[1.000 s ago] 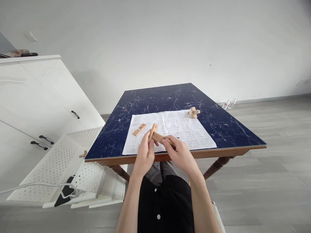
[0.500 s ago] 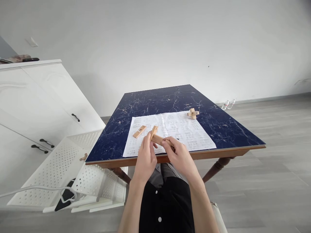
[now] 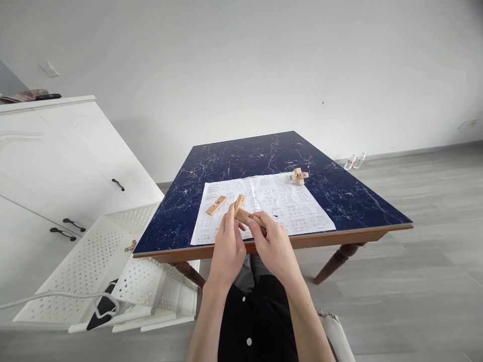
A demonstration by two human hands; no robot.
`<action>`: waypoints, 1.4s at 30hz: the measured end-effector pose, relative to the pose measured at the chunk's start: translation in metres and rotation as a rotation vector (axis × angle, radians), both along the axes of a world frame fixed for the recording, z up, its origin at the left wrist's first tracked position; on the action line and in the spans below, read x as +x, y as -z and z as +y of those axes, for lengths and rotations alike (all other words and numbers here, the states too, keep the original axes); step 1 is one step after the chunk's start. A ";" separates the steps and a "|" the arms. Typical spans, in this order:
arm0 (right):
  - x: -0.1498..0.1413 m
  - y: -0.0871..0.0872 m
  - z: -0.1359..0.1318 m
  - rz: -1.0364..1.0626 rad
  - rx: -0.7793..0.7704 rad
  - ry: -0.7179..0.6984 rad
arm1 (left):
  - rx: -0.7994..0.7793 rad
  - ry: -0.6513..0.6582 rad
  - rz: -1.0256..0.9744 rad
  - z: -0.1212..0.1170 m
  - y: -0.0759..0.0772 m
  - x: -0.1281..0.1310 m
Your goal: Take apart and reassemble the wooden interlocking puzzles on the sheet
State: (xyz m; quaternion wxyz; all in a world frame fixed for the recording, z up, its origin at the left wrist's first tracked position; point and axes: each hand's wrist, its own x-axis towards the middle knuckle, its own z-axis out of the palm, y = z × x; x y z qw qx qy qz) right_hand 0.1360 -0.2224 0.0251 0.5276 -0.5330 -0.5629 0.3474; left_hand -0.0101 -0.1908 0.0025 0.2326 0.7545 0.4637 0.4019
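Above the front of a printed paper sheet point(image 3: 302, 208), both hands meet around wooden puzzle pieces. My left hand point(image 3: 228, 244) is closed on one upright-tilted wooden puzzle piece point(image 3: 240, 202). A second wooden puzzle piece point(image 3: 242, 215) lies across it, gripped by my right hand point(image 3: 272, 241) between thumb and fingers. The two pieces touch, but fingers hide how they join. To the left, a loose notched wooden piece point(image 3: 216, 205) rests flat on the sheet. At the sheet's far right corner sits an assembled wooden cross-shaped puzzle point(image 3: 299, 176).
The sheet lies on a dark blue marble-patterned table point(image 3: 241, 156) with a wooden edge. Left of it stand a white perforated rack point(image 3: 94, 256), holding another small wooden puzzle point(image 3: 130, 246), and a white cabinet point(image 3: 68, 151). Two plastic bottles point(image 3: 354, 161) are on the floor by the wall.
My right hand has shifted slightly left, bringing its wooden piece closer in against the one in my left hand. The loose piece and the cross stay put.
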 end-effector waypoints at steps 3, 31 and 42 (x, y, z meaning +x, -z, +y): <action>0.003 0.002 0.001 0.036 -0.015 -0.057 | 0.026 0.038 0.019 0.000 -0.003 -0.003; 0.008 0.006 0.003 0.158 -0.083 -0.162 | 0.036 0.161 0.051 -0.002 -0.006 0.002; 0.012 0.007 0.002 0.197 -0.050 -0.232 | 0.029 0.096 -0.005 -0.008 -0.007 0.008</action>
